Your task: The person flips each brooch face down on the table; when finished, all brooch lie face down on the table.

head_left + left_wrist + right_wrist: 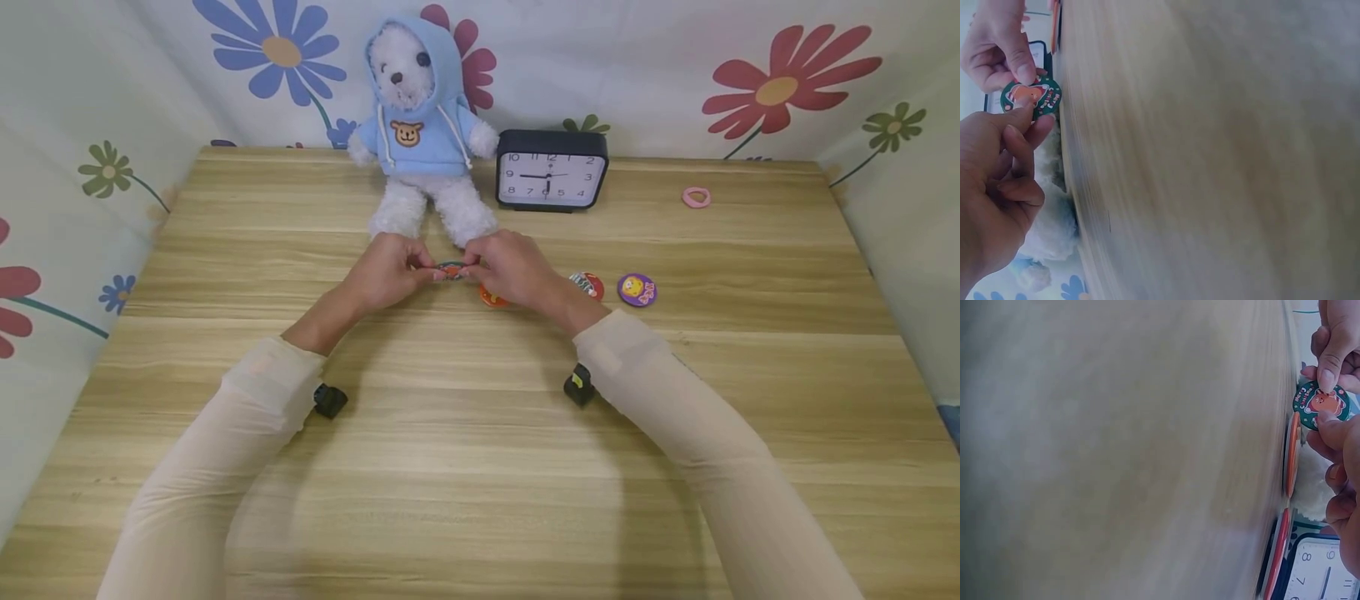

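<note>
A round green badge (1051,95) with an orange cartoon figure and white lettering is pinched from both sides, thumbs on its printed face. My left hand (392,271) grips one edge and my right hand (516,265) the opposite edge. In the head view the badge (452,268) is just in front of the plush toy's feet. Partly under my right hand lies an orange badge (492,296). A red and white badge (590,286) shows beyond the right wrist, and a purple badge (637,289) lies further right.
A white plush toy (420,142) in a blue hoodie sits against the patterned cloth at the back. Beside it stands a black square clock (552,171). One pink ring-shaped band (696,197) lies at the back right of the wooden table (450,467).
</note>
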### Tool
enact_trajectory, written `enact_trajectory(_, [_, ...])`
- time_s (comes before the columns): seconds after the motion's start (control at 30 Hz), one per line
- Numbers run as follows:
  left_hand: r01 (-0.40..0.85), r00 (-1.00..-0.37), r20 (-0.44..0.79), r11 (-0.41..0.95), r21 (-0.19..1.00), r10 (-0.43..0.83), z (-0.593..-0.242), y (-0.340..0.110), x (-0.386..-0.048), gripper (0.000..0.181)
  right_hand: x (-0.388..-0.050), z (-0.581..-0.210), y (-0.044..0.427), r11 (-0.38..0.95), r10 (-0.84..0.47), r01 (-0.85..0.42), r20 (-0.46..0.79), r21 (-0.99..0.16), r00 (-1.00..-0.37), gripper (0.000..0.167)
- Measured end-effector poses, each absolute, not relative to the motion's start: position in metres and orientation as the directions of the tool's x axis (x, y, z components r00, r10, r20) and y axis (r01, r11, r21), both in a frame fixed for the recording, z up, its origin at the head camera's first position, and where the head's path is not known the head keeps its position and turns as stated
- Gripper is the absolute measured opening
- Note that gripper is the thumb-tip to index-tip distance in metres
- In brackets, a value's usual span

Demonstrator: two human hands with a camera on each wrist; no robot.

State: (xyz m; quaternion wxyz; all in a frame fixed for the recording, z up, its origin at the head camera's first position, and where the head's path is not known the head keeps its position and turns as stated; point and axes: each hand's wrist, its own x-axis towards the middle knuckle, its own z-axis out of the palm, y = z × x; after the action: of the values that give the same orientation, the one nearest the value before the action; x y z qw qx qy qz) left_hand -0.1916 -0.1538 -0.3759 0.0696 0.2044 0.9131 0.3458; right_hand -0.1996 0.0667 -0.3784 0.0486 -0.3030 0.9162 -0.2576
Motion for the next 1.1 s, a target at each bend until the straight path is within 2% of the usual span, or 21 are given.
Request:
enact_trajectory(0.17, [0.3, -0.914, 0.002, 0.67, 0.679, 0.407, -0.375, -0.152, -0.191, 0.013, -0.2, -0.377, 0.069, 0.696, -0.589, -0.534, 0.044, -0.48, -0.807, 0.012])
enact_trajectory(0.33, [0.213, -0.923, -0.06, 0.637, 0.741, 0.379, -0.373, -0.151, -0.188, 0.017, -0.2, -0.377, 0.071, 0.7, -0.584, -0.528, 0.04, -0.48, -0.811, 0.012])
enact_trajectory(0.7, [0.132, -0.907, -0.156, 0.614, 0.778, 0.392, -0.372, -0.158, -0.192, 0.023, -0.2, -0.381, 0.069, 0.617, -0.629, -0.518, 0.025, -0.593, -0.777, 0.02])
enact_trajectory(1.1, [0.07, -0.884, -0.242, 0.625, 0.778, 0.4, -0.373, -0.16, -0.194, 0.028, -0.201, -0.38, 0.066, 0.643, -0.596, -0.409, -0.088, -0.648, -0.798, 0.026])
